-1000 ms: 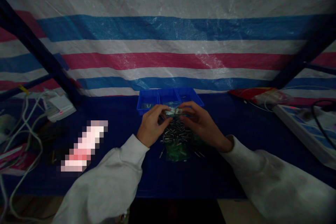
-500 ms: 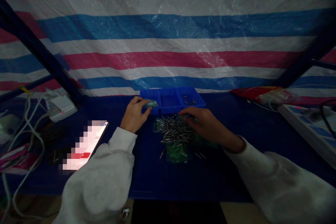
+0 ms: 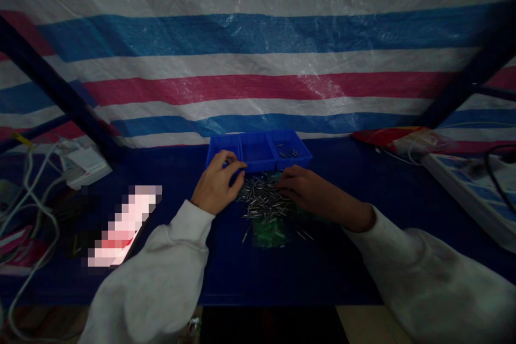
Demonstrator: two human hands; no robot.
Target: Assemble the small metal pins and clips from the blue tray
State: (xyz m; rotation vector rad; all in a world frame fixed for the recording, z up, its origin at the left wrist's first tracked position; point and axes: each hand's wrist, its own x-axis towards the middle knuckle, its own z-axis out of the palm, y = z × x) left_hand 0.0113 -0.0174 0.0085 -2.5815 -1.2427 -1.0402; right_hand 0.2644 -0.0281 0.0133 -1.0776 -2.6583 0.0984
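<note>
A pile of thin metal pins, which look like blind rivets (image 3: 266,201), lies on the dark blue table. Small green plastic packets (image 3: 269,235) stick out from under the pile's near side. My left hand (image 3: 217,183) hovers at the pile's left edge, fingers curved, thumb apart from the index finger, nothing visible between them. At the pile's right side, the fingers of my right hand (image 3: 304,187) are drawn together over the pins; whatever is in them is hidden. Just behind stands a blue three-compartment tray (image 3: 276,163), with a few pins in its right compartment.
A lit phone (image 3: 129,226) lies on the left. Beyond it are white cables (image 3: 52,215) and a white box (image 3: 91,169). A large flat pale box (image 3: 467,188) and a red bag (image 3: 387,140) are on the right. Striped sheeting (image 3: 258,86) hangs behind the table.
My left hand has moved from the tray's left compartment towards the pile, and the pale packet at its fingers no longer shows there. My right fingers have drawn closer together. The view has shifted slightly.
</note>
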